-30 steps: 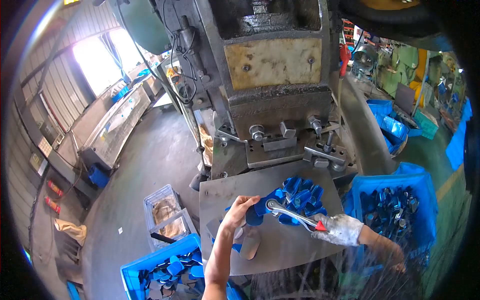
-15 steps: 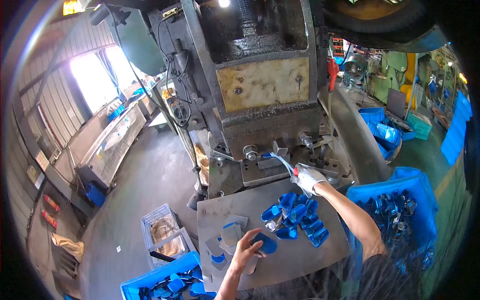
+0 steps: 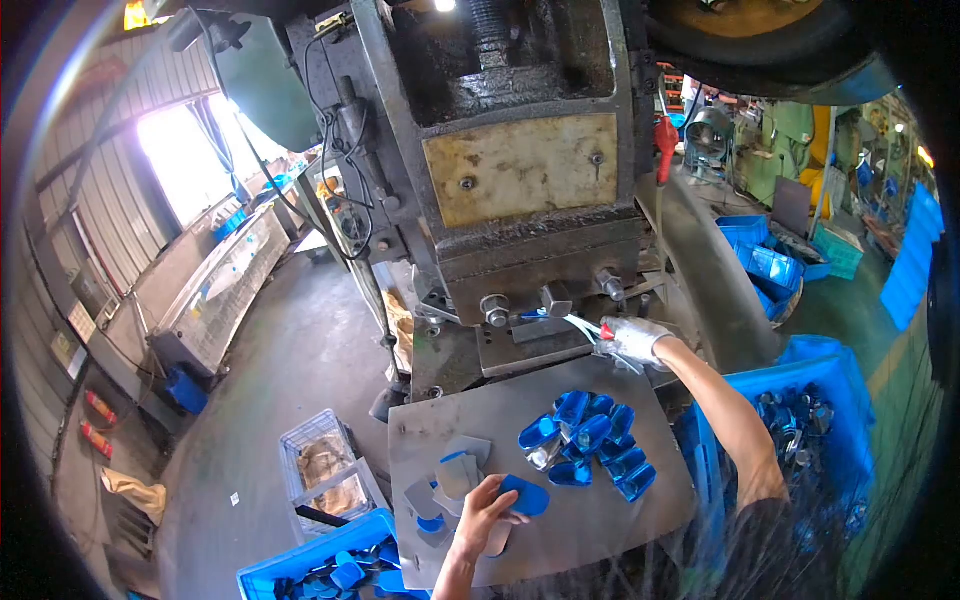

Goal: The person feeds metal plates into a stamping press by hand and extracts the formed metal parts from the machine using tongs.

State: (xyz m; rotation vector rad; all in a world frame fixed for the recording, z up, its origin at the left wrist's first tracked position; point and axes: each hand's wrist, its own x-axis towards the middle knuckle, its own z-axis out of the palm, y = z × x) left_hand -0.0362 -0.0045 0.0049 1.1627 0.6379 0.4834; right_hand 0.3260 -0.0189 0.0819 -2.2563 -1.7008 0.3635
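My bare left hand (image 3: pixel 486 512) pinches a flat blue plate (image 3: pixel 525 495) above the front of the metal table (image 3: pixel 620 530). My gloved right hand (image 3: pixel 636 342) is closed on a pair of tongs (image 3: pixel 583 326) with a red part at the grip. The tongs' tips reach under the ram of the press (image 3: pixel 540 260), by a small blue piece only partly visible. Shaped blue pieces (image 3: pixel 592 430) lie heaped on the table between my hands. Flat grey plates (image 3: pixel 458 474) are spread to the left of my left hand.
A blue bin (image 3: pixel 845 400) of formed pieces stands at the right. Another blue bin (image 3: pixel 262 580) with flat blue pieces is at the lower left, beside a grey crate (image 3: pixel 300 440). Bolts (image 3: pixel 495 310) stick out from the press. Fire extinguishers (image 3: pixel 97 440) stand far left.
Since one second ago, my right hand has carried the tongs from above the heap up to the press. My left hand has moved down toward the table's front, a blue plate still in it.
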